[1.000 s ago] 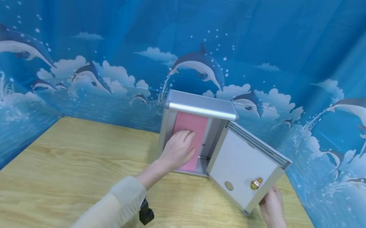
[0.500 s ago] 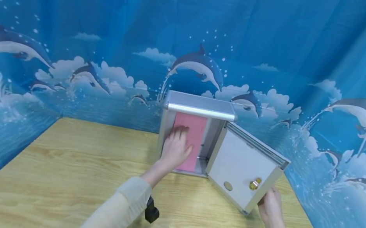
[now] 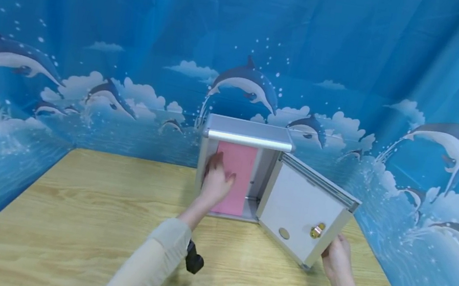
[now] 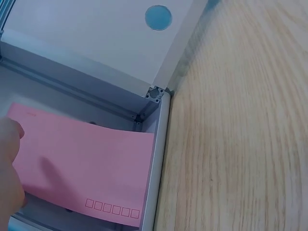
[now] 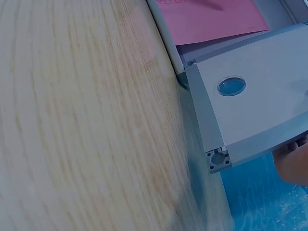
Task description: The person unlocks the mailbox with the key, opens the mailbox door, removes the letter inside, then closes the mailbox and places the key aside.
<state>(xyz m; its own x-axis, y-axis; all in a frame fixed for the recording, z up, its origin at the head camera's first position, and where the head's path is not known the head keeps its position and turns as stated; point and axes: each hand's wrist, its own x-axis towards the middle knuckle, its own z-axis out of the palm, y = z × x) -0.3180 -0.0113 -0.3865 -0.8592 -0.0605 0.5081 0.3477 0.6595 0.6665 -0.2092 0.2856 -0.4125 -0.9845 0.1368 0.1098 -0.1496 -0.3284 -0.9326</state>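
Note:
A pink envelope (image 3: 239, 174), printed with a row of small squares, stands upright inside a silver metal box (image 3: 250, 134). My left hand (image 3: 216, 180) is at the envelope's left edge. Its fingers reach between that edge and the box's side wall, while the thumb stands apart in front of the pink face. The left wrist view shows part of the left hand (image 4: 8, 166) over the envelope, casting a shadow. With my right hand (image 3: 338, 258) I hold the free edge of the swung-out white box door (image 3: 302, 206); some of those fingers are hidden behind it.
A brass lock (image 3: 317, 231) and a round window (image 3: 284, 233) are on the door's inner side. The box stands on a wood-grain table (image 3: 80, 219), in front of a blue dolphin-print curtain (image 3: 162, 29). A black device (image 3: 194, 260) hangs at my left wrist.
My left hand has slid left across the envelope to its left edge, its fingers spreading from a closer bunch. The envelope stays in the box, and the right hand keeps hold of the door.

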